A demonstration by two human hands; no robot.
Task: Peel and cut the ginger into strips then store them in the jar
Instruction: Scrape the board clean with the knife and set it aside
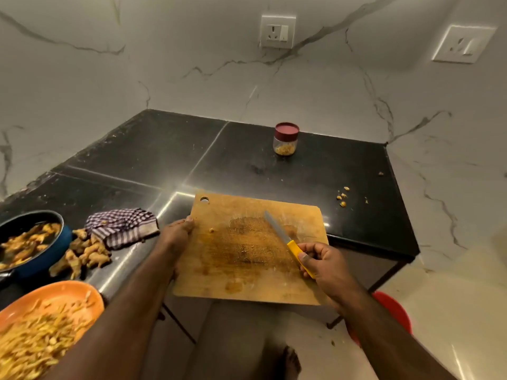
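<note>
your left hand (177, 233) grips the left edge of the stained wooden cutting board (247, 270) at frame centre, while your right hand (323, 263) clasps the yellow-handled knife (285, 238), blade over the board. the unpeeled ginger roots (82, 255) lie left of your left hand, the orange plate of ginger strips (49, 322) sits lower left, and the red-lidded clear jar (286, 139) stands well beyond both hands.

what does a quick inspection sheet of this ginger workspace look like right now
surface: black counter, glossy, crumbs near right edge
job's things: stained cutting board overhanging the front edge; lidded jar at back, some ginger inside; whole ginger; strips on orange plate
clutter: checked cloth; blue pan with peels
grips: left hand holds board edge; right hand holds yellow knife
cables: nothing seen
surroundings: marble walls, two sockets, red tub on floor
</note>
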